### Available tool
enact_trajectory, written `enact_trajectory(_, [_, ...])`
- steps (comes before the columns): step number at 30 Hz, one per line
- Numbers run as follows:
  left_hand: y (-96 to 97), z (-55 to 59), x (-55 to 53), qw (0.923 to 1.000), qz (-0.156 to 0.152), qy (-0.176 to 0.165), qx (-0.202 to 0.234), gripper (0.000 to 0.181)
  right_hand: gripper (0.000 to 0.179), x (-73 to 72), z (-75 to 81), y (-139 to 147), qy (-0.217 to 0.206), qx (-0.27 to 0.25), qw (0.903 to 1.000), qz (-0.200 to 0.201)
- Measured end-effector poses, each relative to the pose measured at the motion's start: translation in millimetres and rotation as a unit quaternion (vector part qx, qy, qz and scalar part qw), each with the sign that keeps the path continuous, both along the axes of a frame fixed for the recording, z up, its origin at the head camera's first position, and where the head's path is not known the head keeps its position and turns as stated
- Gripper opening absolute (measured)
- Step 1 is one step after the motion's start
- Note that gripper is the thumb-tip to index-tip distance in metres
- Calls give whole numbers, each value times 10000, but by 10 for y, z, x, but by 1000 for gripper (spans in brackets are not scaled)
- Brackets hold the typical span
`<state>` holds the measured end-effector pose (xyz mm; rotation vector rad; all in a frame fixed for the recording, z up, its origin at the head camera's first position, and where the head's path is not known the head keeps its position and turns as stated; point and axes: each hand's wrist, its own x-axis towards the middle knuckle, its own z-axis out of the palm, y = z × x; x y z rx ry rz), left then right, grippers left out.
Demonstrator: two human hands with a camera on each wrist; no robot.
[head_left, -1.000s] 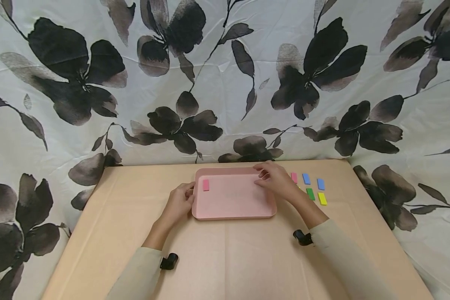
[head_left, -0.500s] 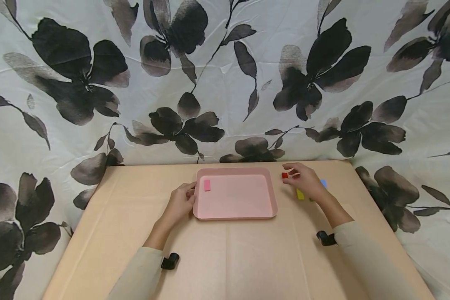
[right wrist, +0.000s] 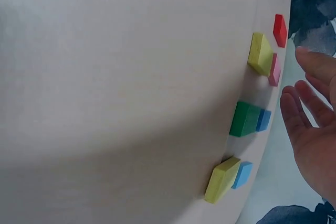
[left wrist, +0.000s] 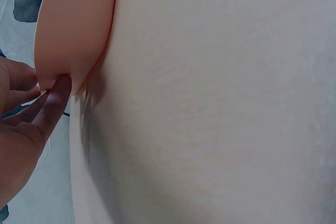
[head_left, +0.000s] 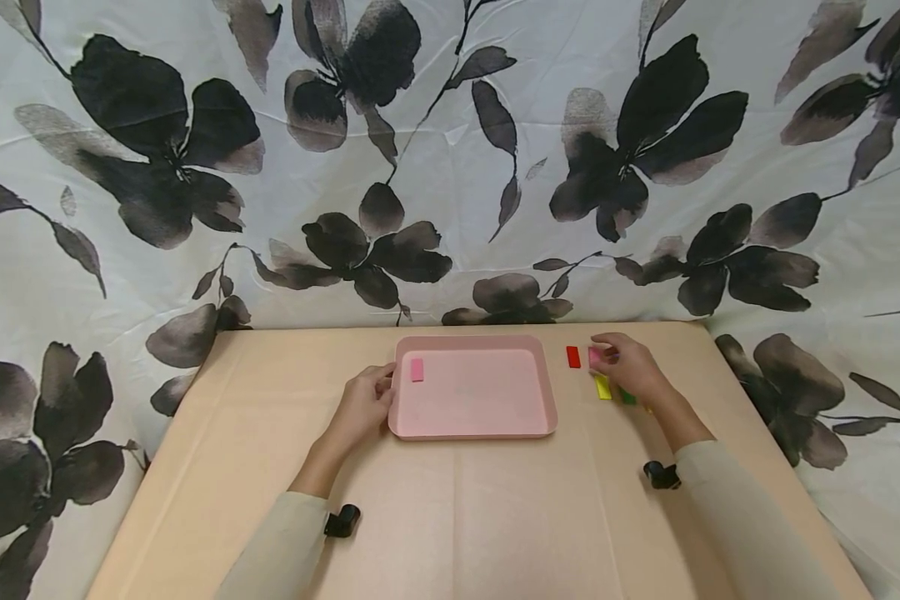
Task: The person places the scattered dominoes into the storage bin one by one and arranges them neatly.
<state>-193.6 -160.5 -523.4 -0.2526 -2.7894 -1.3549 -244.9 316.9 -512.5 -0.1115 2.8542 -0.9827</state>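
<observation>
Since the earlier frame, our right hand point(head_left: 633, 371) is shifting rightward, leaving the red block point(head_left: 573, 357) lying uncovered on the counter point(head_left: 495, 517). Beside the pink block point(right wrist: 274, 70), its grip is standing apart, holding nothing; our left hand point(head_left: 363, 400) is pinching the left end of the tray point(head_left: 472, 434), where a pink piece point(head_left: 417, 370) is lying. We are judging two risks: crowded fingers knocking the nearby yellow block point(right wrist: 260, 53), and an uneven left pull skewing the tray.

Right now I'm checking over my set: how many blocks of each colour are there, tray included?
Red block: 1
Pink blocks: 2, one in the tray
Yellow blocks: 2
Green block: 1
Blue blocks: 2
Total: 8
</observation>
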Motion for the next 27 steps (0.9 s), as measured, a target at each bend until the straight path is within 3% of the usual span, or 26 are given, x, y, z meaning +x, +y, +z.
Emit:
enact_trajectory(15, [-18,14,39,10000,-74,63,-23,46,55,-26,-82,34,-333,443,9985,-46])
enact_trajectory(27, [-16,25,49,10000,-34,82,-38,47,48,-35,-95,-24,-231,630,9977,82])
